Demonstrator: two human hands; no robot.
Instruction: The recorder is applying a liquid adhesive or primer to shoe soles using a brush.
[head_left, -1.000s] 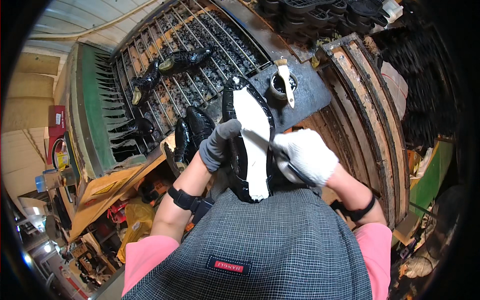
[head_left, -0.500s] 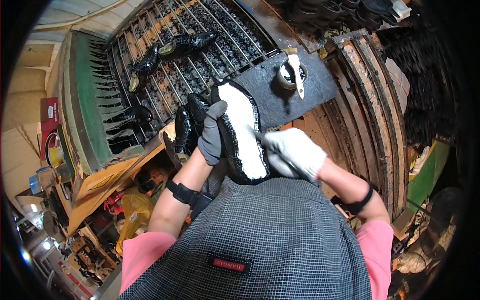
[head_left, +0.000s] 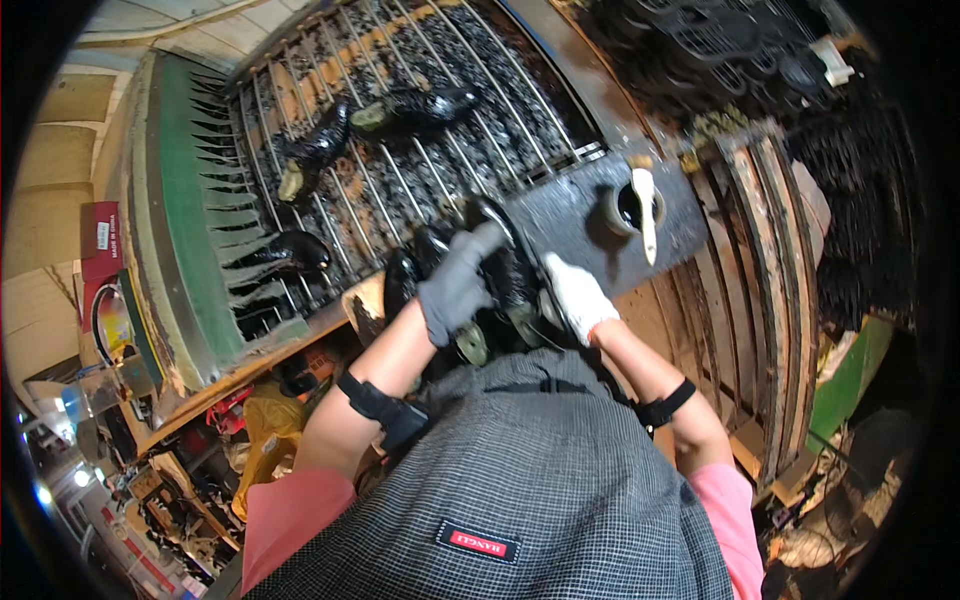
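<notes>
A glossy black shoe upper on a last (head_left: pixel 512 272) stands upright in front of my apron, its toe pointing away from me and its greenish last end near me. My left hand (head_left: pixel 460 285), in a grey glove, closes on its left side with the fingers stretched over the top. My right hand (head_left: pixel 578 298), in a white glove, grips its right edge, fingers partly hidden behind it. The white underside is out of sight. Close by on the left are two more black lasted shoes (head_left: pixel 403 278), one partly behind my left hand.
Several black lasted shoes (head_left: pixel 418 108) lie on the metal-bar rack (head_left: pixel 420 160), one near the green slitted curtain (head_left: pixel 180 220). A pale brush (head_left: pixel 645 215) rests across a cup (head_left: pixel 621 208) on the dark slab (head_left: pixel 672 205). Curved wooden racks (head_left: pixel 735 290) stand at right; black soles (head_left: pixel 740 50) are piled beyond.
The shoe has been turned so its white underside no longer shows and its black upper does. My right hand has gone from the underside to its right edge. The view has shifted slightly.
</notes>
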